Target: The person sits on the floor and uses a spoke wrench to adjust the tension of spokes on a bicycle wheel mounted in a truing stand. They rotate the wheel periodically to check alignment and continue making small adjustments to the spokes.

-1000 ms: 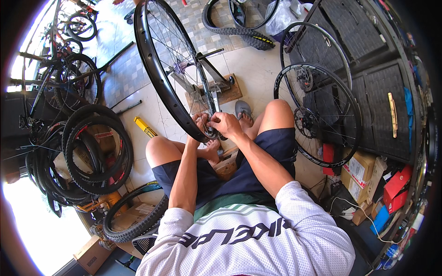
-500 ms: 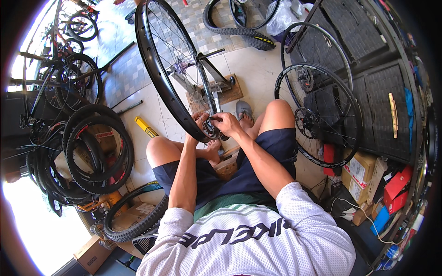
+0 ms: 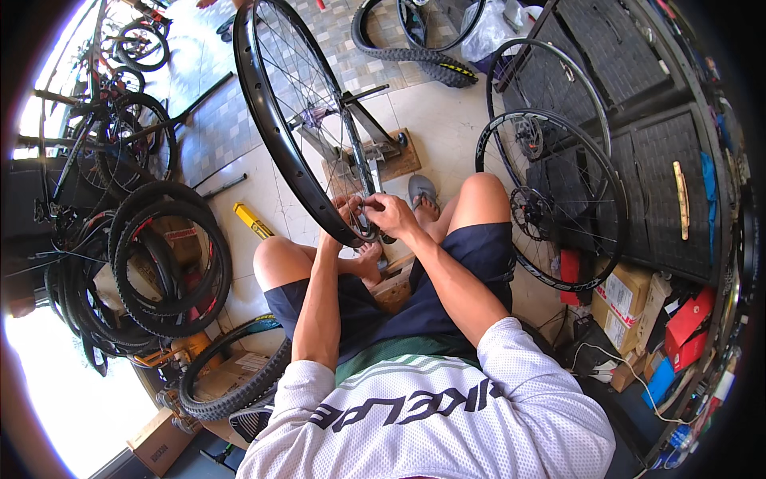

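Observation:
A bicycle wheel with a wide black rim (image 3: 275,137) stands upright in front of me, its spokes running to a hub (image 3: 313,116). It is mounted in a metal truing stand (image 3: 372,129) on a wooden base (image 3: 405,153). At the near, low end of the wheel, my left hand (image 3: 347,209) is closed among the spokes just inside the rim. Close beside it, my right hand (image 3: 389,214) pinches with thumb and fingers at the same spot. What either hand holds is too small and partly hidden to name.
Bicycle tires (image 3: 171,267) hang stacked at left, near parked bicycles (image 3: 104,136). Two wheels (image 3: 550,199) lean against dark cabinets (image 3: 670,184) at right. A yellow box (image 3: 252,220) lies on the floor. Cardboard boxes (image 3: 626,299) stand at lower right.
My right hand's fingers have shifted very slightly at the spokes. The wheel, the stand and my left hand look nearly the same.

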The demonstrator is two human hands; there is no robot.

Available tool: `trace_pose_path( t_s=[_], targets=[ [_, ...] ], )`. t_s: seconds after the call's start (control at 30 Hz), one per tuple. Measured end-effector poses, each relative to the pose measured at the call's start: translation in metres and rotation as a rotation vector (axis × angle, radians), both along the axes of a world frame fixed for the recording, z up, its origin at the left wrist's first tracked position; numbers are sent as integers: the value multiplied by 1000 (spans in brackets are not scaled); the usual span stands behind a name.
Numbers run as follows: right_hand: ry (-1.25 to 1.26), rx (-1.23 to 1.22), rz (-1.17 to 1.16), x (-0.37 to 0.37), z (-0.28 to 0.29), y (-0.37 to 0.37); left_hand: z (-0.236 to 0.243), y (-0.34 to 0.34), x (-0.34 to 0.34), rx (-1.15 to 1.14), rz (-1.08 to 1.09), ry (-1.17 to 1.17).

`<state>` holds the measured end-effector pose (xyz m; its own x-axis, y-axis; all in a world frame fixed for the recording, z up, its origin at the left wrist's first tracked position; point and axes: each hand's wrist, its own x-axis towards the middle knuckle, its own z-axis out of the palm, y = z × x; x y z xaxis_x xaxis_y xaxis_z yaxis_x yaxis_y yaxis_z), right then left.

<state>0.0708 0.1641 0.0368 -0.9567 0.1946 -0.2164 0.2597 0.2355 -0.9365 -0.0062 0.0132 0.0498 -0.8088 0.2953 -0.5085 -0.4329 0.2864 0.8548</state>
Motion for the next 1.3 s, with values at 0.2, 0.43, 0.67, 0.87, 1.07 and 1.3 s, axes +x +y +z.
trace_pose_path(
  t_s=[0.2, 0.43, 0.67, 0.87, 1.07, 1.3],
  targets=[
    [-9, 5, -29, -1, -8, -3, -5, -5, 0, 10, 32, -25],
    [-10, -145, -89, -1, -10, -6, -8, -5, 2, 128, 27, -96],
    [80, -129, -141, -1, -30, -7, 0, 2, 3, 128, 29, -73],
    [-30, -83, 5, -1, -31, -3, -7, -3, 1, 93, 36, -52],
    [-11, -80, -47, -1, -19, -1, -13, -5, 1, 10, 46, 22],
    [41, -101, -262, -4, -13, 13, -13, -8, 5, 119, 119, 31]
  ],
)
